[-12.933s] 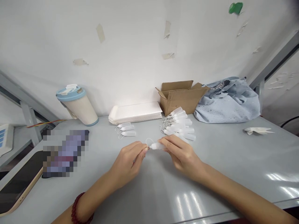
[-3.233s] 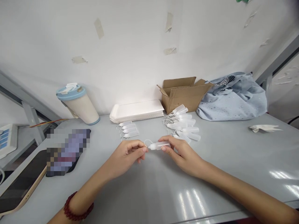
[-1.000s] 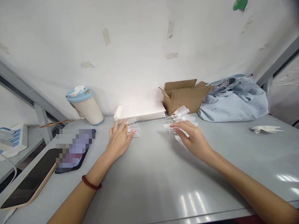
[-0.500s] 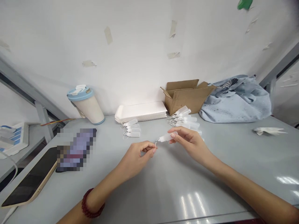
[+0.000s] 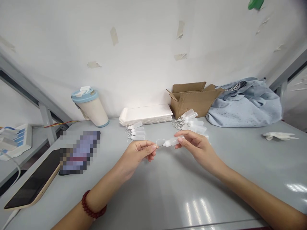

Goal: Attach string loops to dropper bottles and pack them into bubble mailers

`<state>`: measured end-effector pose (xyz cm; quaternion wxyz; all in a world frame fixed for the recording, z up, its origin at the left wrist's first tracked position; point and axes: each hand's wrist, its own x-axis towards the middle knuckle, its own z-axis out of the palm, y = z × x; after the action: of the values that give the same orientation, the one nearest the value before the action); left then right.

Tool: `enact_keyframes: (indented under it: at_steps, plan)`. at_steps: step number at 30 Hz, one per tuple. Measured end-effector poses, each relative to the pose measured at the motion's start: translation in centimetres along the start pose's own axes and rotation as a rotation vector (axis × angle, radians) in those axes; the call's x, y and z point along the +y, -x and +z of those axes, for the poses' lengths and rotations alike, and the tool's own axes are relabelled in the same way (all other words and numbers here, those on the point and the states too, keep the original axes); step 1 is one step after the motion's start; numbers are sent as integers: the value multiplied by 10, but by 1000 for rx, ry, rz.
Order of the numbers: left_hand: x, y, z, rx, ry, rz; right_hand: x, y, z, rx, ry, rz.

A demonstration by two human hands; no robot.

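Note:
A small translucent squeeze bottle with a thin needle tip (image 5: 173, 141) is held nearly level above the table, its needle toward the left. My right hand (image 5: 195, 145) pinches its body near the base between thumb and fingers. At the needle's end, my left hand (image 5: 141, 151) is closed in a pinch on the end of the bottle's thin white loop strap (image 5: 160, 140); whatever sits at that end is hidden by the fingertips. Similar bottles lie beyond: a small row (image 5: 137, 133) behind my left hand and a larger heap (image 5: 192, 120) behind my right.
White envelopes (image 5: 146, 114) are stacked against the wall beside an open cardboard box (image 5: 195, 103). A blue cloth bag (image 5: 247, 110) and a crumpled tissue (image 5: 280, 136) are at the right. To the left are a tumbler (image 5: 92, 108), a phone (image 5: 33, 180) and a blurred purple item (image 5: 80, 151).
My left hand has risen slightly and shifted left, drawing the strap into a wider loop. The bottle has become more level, with its needle now plainly seen. The view has shifted slightly.

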<state>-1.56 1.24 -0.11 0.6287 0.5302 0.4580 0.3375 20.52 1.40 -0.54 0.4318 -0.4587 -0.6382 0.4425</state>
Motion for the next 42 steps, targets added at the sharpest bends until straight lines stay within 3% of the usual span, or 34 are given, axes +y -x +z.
enact_keyframes:
  at_steps: [7,22,42]
  plan:
    - [-1,1,1,-45,45,-17,2,2,5,-31,-34,-18]
    - [-3,0,2,-21,113,-36,5,0,5,2,-129,28]
    - [-4,2,5,-36,153,-66,5,0,4,-29,-59,17]
